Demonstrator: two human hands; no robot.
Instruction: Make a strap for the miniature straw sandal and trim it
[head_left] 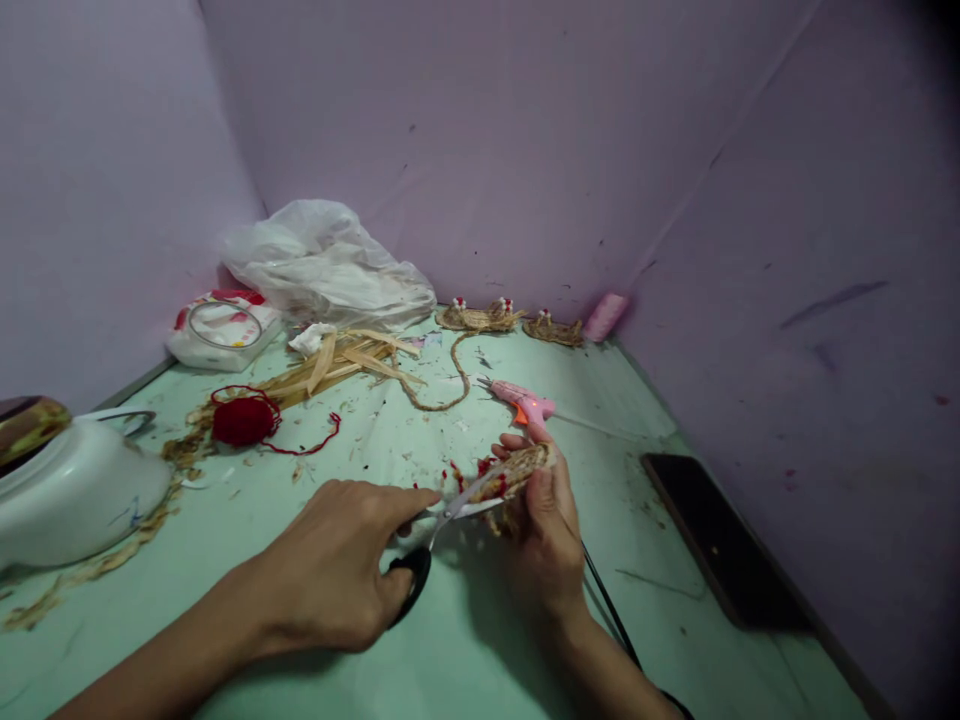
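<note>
My left hand (pixel 337 565) grips black-handled scissors (pixel 439 530), fingers closed through the handles, with the blades pointing right and up. The blades meet a small woven straw piece (pixel 517 470) with bits of red yarn on it. My right hand (pixel 544 520) holds that straw piece, its fingers wrapped round it just above the green table (pixel 375 660). A pink glue gun (pixel 525 405) lies on the table just behind my right hand, its black cord running past my right wrist.
A ball of red yarn (pixel 241 420), loose straw strips (pixel 337 362), a braided cord (pixel 446 385) and finished straw pieces (pixel 480 317) lie farther back. A plastic bag (pixel 322 262), a wipes pack (pixel 221 328), a white pot (pixel 71 490) and a dark phone (pixel 720 540) line the edges.
</note>
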